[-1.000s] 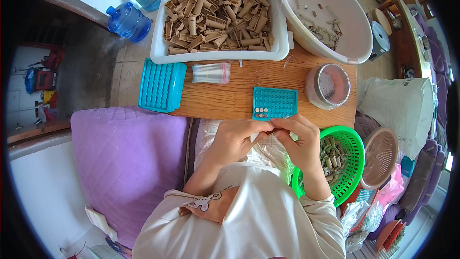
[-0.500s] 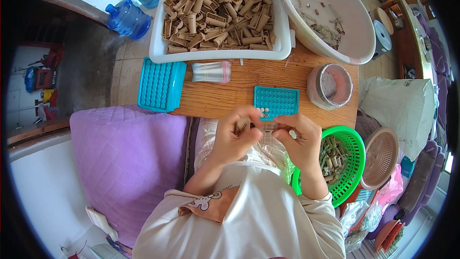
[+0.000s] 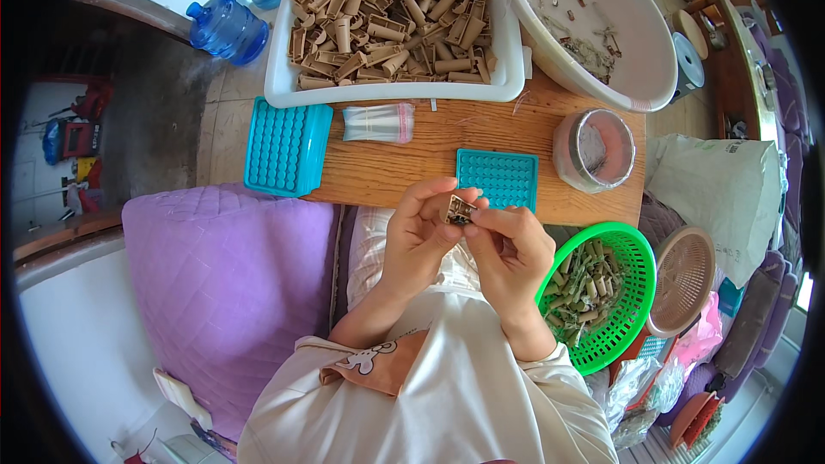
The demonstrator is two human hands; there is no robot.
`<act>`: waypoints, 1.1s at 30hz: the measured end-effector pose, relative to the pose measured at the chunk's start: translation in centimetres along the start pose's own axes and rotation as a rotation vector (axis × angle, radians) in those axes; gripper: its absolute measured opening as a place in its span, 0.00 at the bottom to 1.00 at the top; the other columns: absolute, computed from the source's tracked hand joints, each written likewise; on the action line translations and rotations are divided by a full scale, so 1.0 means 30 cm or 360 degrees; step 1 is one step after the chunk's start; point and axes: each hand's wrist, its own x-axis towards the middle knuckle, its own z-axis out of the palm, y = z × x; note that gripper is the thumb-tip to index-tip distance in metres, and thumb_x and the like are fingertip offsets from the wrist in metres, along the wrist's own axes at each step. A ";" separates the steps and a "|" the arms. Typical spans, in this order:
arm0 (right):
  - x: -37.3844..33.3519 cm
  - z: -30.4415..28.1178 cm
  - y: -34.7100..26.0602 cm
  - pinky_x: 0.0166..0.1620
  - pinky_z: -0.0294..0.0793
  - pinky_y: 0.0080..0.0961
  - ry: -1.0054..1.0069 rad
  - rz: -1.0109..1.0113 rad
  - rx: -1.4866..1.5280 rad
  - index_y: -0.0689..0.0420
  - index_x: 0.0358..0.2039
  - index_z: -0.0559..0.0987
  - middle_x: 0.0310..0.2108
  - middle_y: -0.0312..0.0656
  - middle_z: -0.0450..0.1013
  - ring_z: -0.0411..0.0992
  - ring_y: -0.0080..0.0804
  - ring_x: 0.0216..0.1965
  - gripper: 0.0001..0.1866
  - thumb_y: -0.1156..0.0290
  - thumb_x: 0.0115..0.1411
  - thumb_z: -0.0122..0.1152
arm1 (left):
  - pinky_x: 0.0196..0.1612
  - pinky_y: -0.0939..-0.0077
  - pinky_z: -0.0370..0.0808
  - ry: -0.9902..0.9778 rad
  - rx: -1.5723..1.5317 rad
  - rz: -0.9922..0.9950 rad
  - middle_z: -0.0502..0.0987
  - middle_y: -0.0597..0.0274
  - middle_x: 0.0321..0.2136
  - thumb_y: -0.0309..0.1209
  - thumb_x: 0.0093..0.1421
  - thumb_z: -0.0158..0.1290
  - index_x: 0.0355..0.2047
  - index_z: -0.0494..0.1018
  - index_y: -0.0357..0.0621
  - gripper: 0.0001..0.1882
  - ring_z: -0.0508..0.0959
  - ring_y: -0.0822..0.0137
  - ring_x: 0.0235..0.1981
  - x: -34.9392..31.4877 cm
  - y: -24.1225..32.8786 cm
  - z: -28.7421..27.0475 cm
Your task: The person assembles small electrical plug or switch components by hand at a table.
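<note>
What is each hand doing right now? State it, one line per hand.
Left hand: closed, fingertips pinching the small brown piece.
Right hand: closed, fingertips pinching the same small brown piece from the other side.

A small brown piece (image 3: 458, 210), matt and cardboard-like, is pinched between the left hand (image 3: 418, 236) and the right hand (image 3: 509, 251). The table (image 3: 404, 167) is made of bare wood with a visible grain. The teal trays (image 3: 497, 179) and (image 3: 287, 146) are of moulded plastic, faintly glossy. The white tub (image 3: 284, 77) and the basin (image 3: 632, 51) are of smooth plastic; the tub's tubes (image 3: 391, 13) look like dull brown card. The green basket (image 3: 632, 292) is of shiny plastic mesh. The purple cushion (image 3: 228, 292) is of quilted cloth. The bottles (image 3: 228, 27) are of clear blue plastic.
</note>
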 end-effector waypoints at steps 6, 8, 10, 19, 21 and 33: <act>0.004 -0.014 0.013 0.20 0.66 0.16 -0.0124 -0.0203 -0.0012 0.60 0.27 0.76 0.21 0.37 0.68 0.66 0.21 0.18 0.08 0.84 0.43 0.61 | 0.48 0.71 0.69 -0.0124 0.0088 0.0052 0.70 0.54 0.42 0.27 0.54 0.51 0.47 0.62 0.37 0.20 0.71 0.63 0.44 -0.010 -0.007 -0.021; 0.005 -0.016 0.011 0.22 0.68 0.17 -0.0181 -0.0360 -0.0021 0.60 0.27 0.76 0.23 0.38 0.68 0.66 0.22 0.20 0.08 0.84 0.44 0.61 | 0.47 0.72 0.70 0.0001 0.0158 0.0065 0.70 0.54 0.43 0.27 0.55 0.50 0.49 0.61 0.37 0.21 0.71 0.64 0.44 -0.015 -0.005 -0.019; 0.005 -0.023 -0.005 0.25 0.70 0.18 -0.0268 -0.0166 -0.0215 0.61 0.27 0.76 0.27 0.40 0.66 0.68 0.25 0.23 0.08 0.84 0.44 0.61 | 0.46 0.73 0.71 0.0055 0.0099 -0.0059 0.70 0.54 0.43 0.28 0.55 0.50 0.50 0.60 0.37 0.23 0.71 0.65 0.44 -0.011 0.005 -0.005; -0.060 -0.012 0.078 0.23 0.69 0.19 -0.0105 0.0166 0.0057 0.62 0.29 0.69 0.29 0.42 0.63 0.65 0.29 0.24 0.06 0.84 0.50 0.54 | 0.43 0.77 0.73 0.0213 0.0138 -0.0325 0.69 0.53 0.43 0.33 0.57 0.49 0.50 0.60 0.38 0.22 0.74 0.67 0.40 -0.007 -0.003 -0.002; -0.064 -0.012 0.080 0.24 0.69 0.20 -0.0134 0.0184 0.0013 0.62 0.28 0.67 0.29 0.43 0.63 0.65 0.30 0.25 0.07 0.84 0.49 0.54 | 0.41 0.78 0.74 0.0225 0.0224 -0.0325 0.69 0.53 0.43 0.33 0.57 0.48 0.49 0.61 0.38 0.21 0.74 0.67 0.39 -0.010 -0.001 -0.003; -0.045 -0.018 0.033 0.22 0.67 0.19 -0.0140 0.0177 -0.0061 0.63 0.31 0.66 0.30 0.43 0.63 0.65 0.29 0.23 0.11 0.87 0.47 0.54 | 0.27 0.83 0.77 0.0372 -0.0003 -0.0204 0.71 0.56 0.39 0.30 0.57 0.48 0.47 0.60 0.41 0.19 0.75 0.65 0.38 -0.007 -0.001 0.022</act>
